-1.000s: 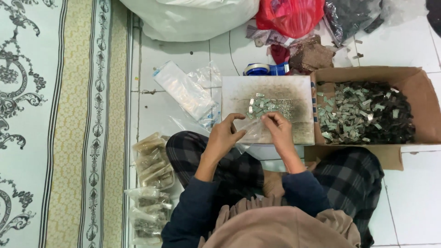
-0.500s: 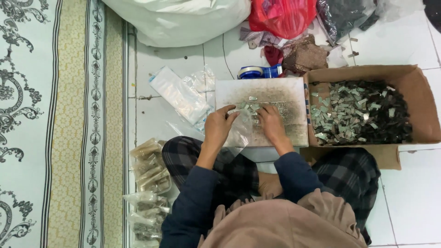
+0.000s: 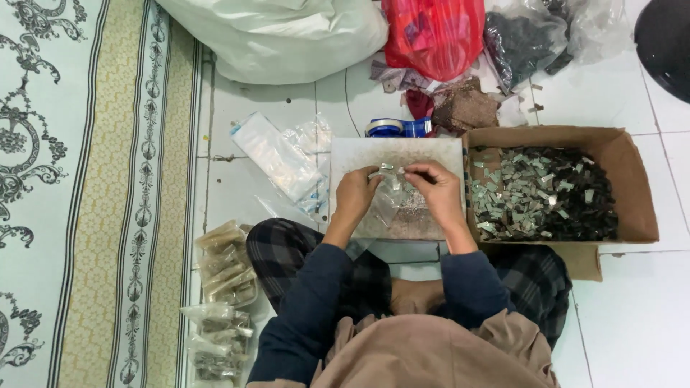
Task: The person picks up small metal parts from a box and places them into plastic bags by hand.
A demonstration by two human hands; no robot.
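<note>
Fingers [image 3: 420,174] pinching small bag [image 3: 392,192] over board [image 3: 438,154] | we are filling | packs [image 3: 224,262] done | box [image 3: 632,154] remaining full

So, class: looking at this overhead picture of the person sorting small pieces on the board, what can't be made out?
Head view:
- What the left hand and right hand pinch: fingers cover it; too small.
- Small pieces in the cardboard box: too small to identify.
- Red bag and black round object: cut off by frame edges.
- Packets at lower left: contents blurred behind plastic.

Small pieces [image 3: 394,188] under hands too small to identify.
</note>
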